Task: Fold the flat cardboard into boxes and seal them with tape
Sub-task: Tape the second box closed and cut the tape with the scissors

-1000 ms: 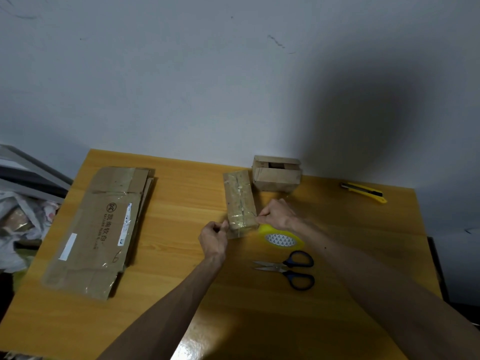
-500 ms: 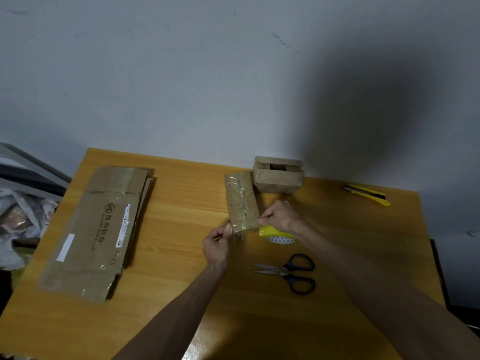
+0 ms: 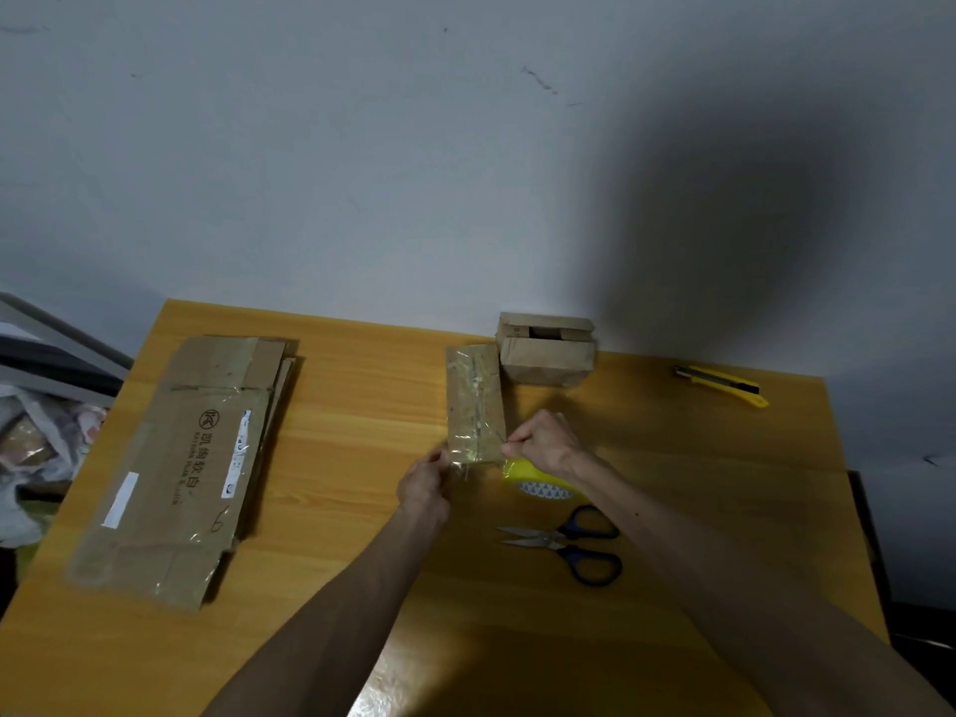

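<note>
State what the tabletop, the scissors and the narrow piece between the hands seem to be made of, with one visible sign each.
The orange-yellow tabletop: wood or wood-look laminate, glossy; grain lines and a bright reflection show. The black-handled scissors: bare metal blades, probably plastic handles, matt black. The narrow brown cardboard piece: cardboard under clear tape; a shiny wrinkled film covers dull brown.

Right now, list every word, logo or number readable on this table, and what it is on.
"K" in a circle: top sheet of the flat cardboard stack.
Four Chinese characters below it: too blurred to quote.
Small Latin line and white stickers there: unreadable.
Handwritten mark, perhaps "6": same sheet.
</note>
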